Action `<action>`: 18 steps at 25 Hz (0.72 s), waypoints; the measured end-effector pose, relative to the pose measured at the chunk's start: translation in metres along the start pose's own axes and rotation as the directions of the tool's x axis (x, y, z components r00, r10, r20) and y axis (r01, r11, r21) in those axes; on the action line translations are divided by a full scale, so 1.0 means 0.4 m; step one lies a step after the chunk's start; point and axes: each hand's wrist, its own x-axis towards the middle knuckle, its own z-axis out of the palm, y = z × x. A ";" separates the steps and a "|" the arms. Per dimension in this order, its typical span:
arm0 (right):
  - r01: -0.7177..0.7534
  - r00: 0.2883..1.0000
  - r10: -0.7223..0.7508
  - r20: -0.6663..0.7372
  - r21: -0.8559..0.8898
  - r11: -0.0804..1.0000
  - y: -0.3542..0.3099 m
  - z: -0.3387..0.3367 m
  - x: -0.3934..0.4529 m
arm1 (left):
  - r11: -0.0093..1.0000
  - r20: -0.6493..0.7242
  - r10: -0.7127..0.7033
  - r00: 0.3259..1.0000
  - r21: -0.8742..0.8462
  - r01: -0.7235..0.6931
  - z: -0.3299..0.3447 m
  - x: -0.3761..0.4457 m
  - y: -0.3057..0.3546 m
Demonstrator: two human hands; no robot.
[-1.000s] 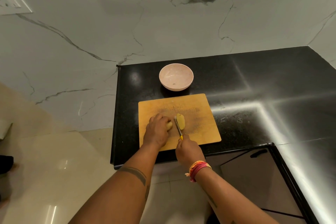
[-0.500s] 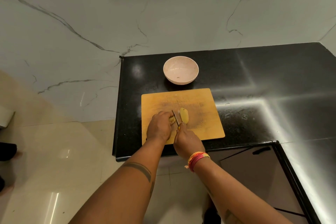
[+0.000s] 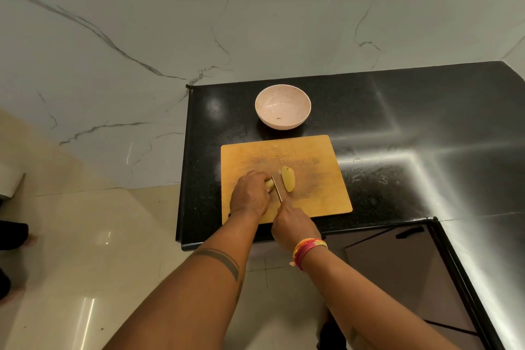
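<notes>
I'm working near the middle of the frame, on the board (image 3: 321, 196) that lies at the counter's (image 3: 403, 122) near edge. My left hand (image 3: 250, 196) is curled down over one potato piece (image 3: 269, 184), pinning it to the wood; only its pale end shows past the fingertips. My right hand (image 3: 294, 224), just below and right of it, is closed round the knife (image 3: 277, 190) handle, which the hand hides. The thin blade runs up and to the left, right against the exposed end of the held piece. Whether the edge is already in the flesh I cannot tell from this height. A second piece (image 3: 288, 178) lies free on the board just right of the blade, apart from both hands, its flat cut face up. So I judge the first split done and the slicing of the held piece only beginning or about to begin. The loose piece looks uncut beyond that first split. The bowl (image 3: 284, 122), above the board toward the wall, holds no potato that I can see, so I judge nearly all the cutting, and any move to the bowl, is left.
</notes>
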 end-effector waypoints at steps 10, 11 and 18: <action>-0.017 0.999 0.018 -0.038 0.045 0.999 0.051 0.030 -0.092 | 1.000 -0.005 0.008 1.000 -0.018 -0.008 0.000 -0.015 -0.004; -0.013 0.999 0.016 -0.052 0.055 0.998 0.043 0.026 -0.087 | 1.000 -0.006 0.006 1.000 -0.021 -0.006 0.001 -0.016 -0.005; -0.001 0.999 0.005 -0.045 0.097 0.995 -0.028 -0.017 -0.022 | 0.999 -0.011 -0.010 1.000 -0.044 0.009 0.004 -0.014 -0.005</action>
